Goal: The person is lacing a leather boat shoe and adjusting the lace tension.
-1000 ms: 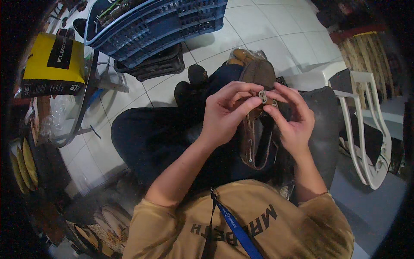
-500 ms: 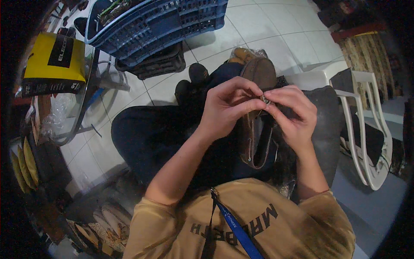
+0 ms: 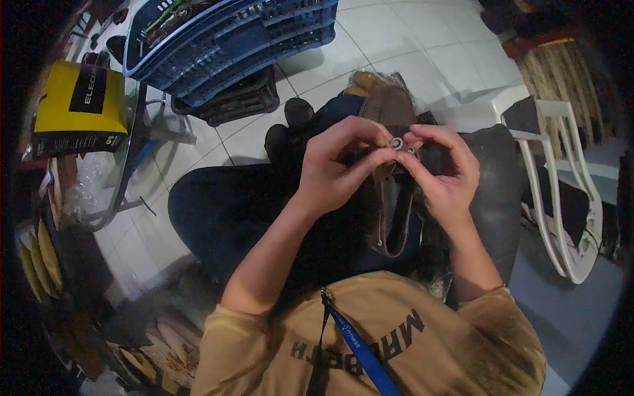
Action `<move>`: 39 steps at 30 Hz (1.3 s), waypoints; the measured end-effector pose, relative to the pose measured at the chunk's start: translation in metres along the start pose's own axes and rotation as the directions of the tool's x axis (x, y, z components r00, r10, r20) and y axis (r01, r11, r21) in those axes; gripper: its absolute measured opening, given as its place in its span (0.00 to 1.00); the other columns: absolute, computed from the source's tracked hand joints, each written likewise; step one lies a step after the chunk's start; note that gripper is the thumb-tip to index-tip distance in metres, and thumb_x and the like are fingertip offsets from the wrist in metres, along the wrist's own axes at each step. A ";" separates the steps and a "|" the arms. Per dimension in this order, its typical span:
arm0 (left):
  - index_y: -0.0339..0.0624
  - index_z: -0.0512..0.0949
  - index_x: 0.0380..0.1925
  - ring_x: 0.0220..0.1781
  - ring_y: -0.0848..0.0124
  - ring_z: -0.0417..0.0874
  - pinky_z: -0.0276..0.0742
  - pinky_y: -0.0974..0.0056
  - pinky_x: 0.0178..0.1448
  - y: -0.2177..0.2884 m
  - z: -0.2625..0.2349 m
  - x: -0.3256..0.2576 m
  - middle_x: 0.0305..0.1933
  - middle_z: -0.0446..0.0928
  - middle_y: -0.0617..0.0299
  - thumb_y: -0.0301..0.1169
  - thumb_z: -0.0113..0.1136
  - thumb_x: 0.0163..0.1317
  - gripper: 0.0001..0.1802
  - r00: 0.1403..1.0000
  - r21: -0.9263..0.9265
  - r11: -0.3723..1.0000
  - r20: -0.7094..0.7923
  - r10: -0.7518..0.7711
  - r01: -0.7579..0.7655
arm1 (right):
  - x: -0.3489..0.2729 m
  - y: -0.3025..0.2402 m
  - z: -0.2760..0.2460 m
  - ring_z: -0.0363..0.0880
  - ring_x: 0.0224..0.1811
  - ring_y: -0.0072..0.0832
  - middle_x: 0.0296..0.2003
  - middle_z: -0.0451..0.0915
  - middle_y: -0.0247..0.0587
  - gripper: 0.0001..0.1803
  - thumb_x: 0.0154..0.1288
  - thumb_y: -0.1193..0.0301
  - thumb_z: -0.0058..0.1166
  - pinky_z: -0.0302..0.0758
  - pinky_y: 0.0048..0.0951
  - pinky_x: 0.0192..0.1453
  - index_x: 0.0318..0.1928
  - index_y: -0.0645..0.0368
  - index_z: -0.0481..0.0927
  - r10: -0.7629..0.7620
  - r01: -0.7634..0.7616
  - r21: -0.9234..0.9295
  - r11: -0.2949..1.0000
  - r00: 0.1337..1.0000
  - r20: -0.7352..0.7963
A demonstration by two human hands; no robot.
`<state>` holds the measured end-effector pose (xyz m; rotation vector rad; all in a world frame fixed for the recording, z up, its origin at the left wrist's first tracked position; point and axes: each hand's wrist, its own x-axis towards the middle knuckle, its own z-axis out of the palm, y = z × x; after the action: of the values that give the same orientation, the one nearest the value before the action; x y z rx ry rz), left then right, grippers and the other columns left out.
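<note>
A brown leather shoe (image 3: 380,228) lies across my lap below my hands, its heel opening toward me and its rounded toe away. My left hand (image 3: 337,165) is closed in a pinch on a small round ring-like piece (image 3: 396,142), pale or metallic with a dark centre. From the other side, my right hand (image 3: 449,171) pinches close to it, thumb and fingertips nearly meeting those of the left. A second tiny light spot shows at the right thumb; what it is cannot be made out. Fingers hide part of the shoe.
A blue plastic crate (image 3: 231,49) stands on a black crate (image 3: 228,99) ahead on the tiled floor. On the left are a yellow and black bag (image 3: 79,105) and a metal-framed stand (image 3: 122,191). A white plastic chair (image 3: 561,185) lies tipped at the right.
My fingertips have parted slightly and turned, showing the small ring-like piece more plainly. Both hands shifted a little left. The shoe stays on my lap.
</note>
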<state>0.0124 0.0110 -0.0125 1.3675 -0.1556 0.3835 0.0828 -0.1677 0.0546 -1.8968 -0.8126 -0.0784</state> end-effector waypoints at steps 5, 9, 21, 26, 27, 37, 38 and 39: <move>0.35 0.79 0.47 0.49 0.76 0.85 0.82 0.69 0.53 0.003 0.008 -0.003 0.47 0.84 0.60 0.23 0.71 0.67 0.13 0.989 -0.015 0.999 -0.147 -0.036 0.034 | 0.001 -0.001 -0.002 0.86 0.44 0.30 0.43 0.87 0.42 0.22 0.52 0.78 0.78 0.81 0.31 0.50 0.48 0.62 0.85 -0.179 0.181 -0.037 0.983 0.983 0.038; 0.35 0.76 0.51 0.52 0.74 0.85 0.81 0.66 0.57 0.002 0.013 0.001 0.47 0.84 0.60 0.23 0.75 0.63 0.20 0.989 -0.175 0.984 -0.145 -0.023 -0.003 | -0.008 0.008 -0.003 0.86 0.46 0.28 0.44 0.87 0.43 0.23 0.53 0.79 0.78 0.82 0.30 0.53 0.50 0.62 0.84 -0.094 0.094 0.041 0.995 0.995 -0.015; 0.38 0.73 0.69 0.54 0.69 0.89 0.82 0.63 0.61 0.024 -0.005 0.013 0.51 0.89 0.57 0.20 0.78 0.55 0.40 0.992 0.195 0.977 0.112 0.066 -0.087 | -0.013 0.012 -0.009 0.89 0.46 0.29 0.45 0.88 0.45 0.26 0.56 0.82 0.76 0.81 0.30 0.55 0.55 0.64 0.82 -0.026 0.027 0.144 0.989 1.000 -0.003; 0.35 0.76 0.66 0.53 0.69 0.89 0.82 0.64 0.60 0.027 0.001 0.014 0.50 0.89 0.56 0.19 0.73 0.61 0.32 0.994 0.053 0.998 0.106 0.017 -0.023 | -0.010 0.014 -0.010 0.89 0.44 0.30 0.42 0.88 0.46 0.23 0.55 0.82 0.76 0.82 0.31 0.53 0.52 0.64 0.83 -0.110 0.105 0.163 0.981 0.994 0.026; 0.35 0.76 0.66 0.53 0.70 0.89 0.82 0.64 0.60 0.027 0.002 0.014 0.50 0.89 0.56 0.19 0.72 0.63 0.30 0.993 0.019 0.999 0.114 0.033 -0.035 | -0.010 0.013 -0.009 0.89 0.44 0.31 0.42 0.88 0.46 0.22 0.55 0.83 0.75 0.82 0.32 0.52 0.51 0.64 0.83 -0.129 0.126 0.151 0.980 0.992 0.012; 0.36 0.79 0.62 0.50 0.73 0.88 0.82 0.66 0.57 0.037 0.002 0.023 0.47 0.88 0.59 0.23 0.74 0.62 0.27 0.987 0.053 0.998 0.157 -0.040 0.032 | -0.011 0.016 -0.014 0.88 0.42 0.34 0.40 0.88 0.46 0.21 0.52 0.86 0.73 0.83 0.34 0.51 0.47 0.64 0.84 -0.167 0.164 0.163 0.973 0.986 0.002; 0.37 0.80 0.60 0.49 0.74 0.88 0.82 0.67 0.57 0.038 0.000 0.025 0.47 0.88 0.60 0.23 0.75 0.62 0.26 0.985 0.102 0.994 0.167 -0.047 0.031 | -0.011 0.015 -0.014 0.88 0.42 0.34 0.40 0.88 0.46 0.21 0.52 0.86 0.73 0.83 0.34 0.51 0.47 0.64 0.84 -0.166 0.163 0.164 0.973 0.986 0.004; 0.37 0.82 0.58 0.49 0.75 0.88 0.83 0.67 0.57 0.039 -0.001 0.026 0.47 0.89 0.61 0.24 0.76 0.61 0.24 0.983 0.151 0.988 0.176 -0.056 0.029 | -0.010 0.013 -0.014 0.88 0.41 0.33 0.40 0.88 0.45 0.20 0.52 0.86 0.73 0.83 0.33 0.50 0.47 0.64 0.84 -0.182 0.179 0.109 0.978 0.983 0.016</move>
<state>0.0225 0.0223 0.0314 1.5500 -0.2508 0.2389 0.0862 -0.1874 0.0471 -1.7231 -0.9863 -0.1202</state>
